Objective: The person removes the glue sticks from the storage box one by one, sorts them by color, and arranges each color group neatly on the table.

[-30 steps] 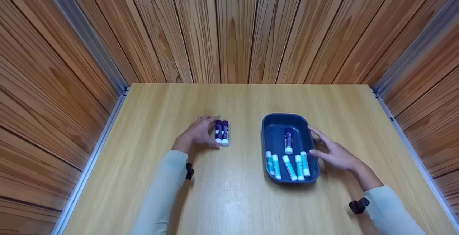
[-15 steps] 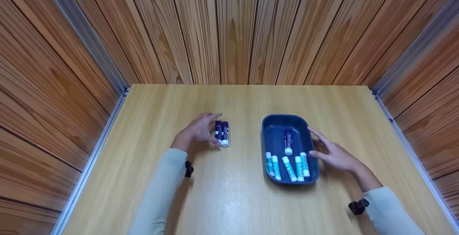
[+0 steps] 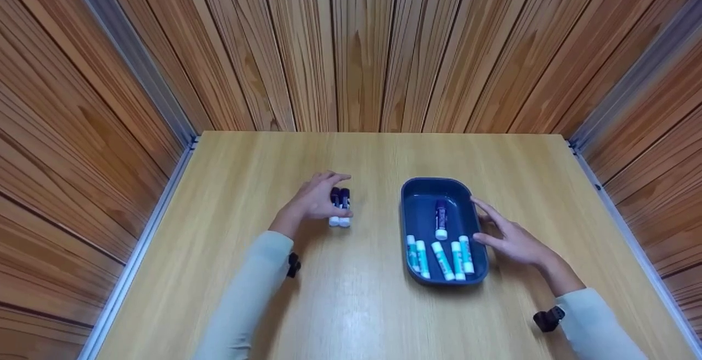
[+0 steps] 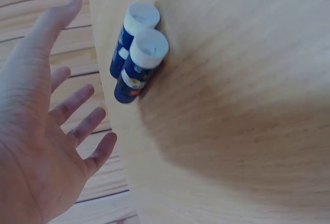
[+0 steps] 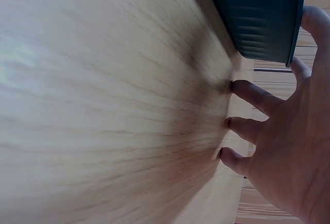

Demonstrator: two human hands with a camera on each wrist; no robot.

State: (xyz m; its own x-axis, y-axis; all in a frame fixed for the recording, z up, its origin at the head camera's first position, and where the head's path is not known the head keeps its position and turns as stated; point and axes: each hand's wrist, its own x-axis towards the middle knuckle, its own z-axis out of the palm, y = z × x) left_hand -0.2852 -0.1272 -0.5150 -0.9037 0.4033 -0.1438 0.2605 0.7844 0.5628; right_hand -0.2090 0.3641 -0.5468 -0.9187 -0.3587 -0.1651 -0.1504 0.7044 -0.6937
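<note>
Two dark purple glue sticks with white ends, a left one [image 3: 334,221] and a right one [image 3: 345,221], lie side by side on the table. My left hand [image 3: 317,198] hovers over them with fingers spread, its thumb crossing above their white ends in the head view. In the left wrist view a gap shows between that palm and the nearer glue stick [image 4: 139,69]. My right hand [image 3: 513,241] touches the right rim of a dark blue tray [image 3: 428,189] with thumb and index finger, while its other fingertips [image 5: 240,86] rest on the table.
Inside the tray are one purple glue stick [image 3: 441,217] and several smaller turquoise glue sticks [image 3: 443,261] near its front end. Wooden plank walls [image 3: 362,47] enclose the table [image 3: 351,316] at the back and sides.
My left hand has shifted right and now reaches over both purple glue sticks, where before it was beside the left one. The right hand and tray keep their places.
</note>
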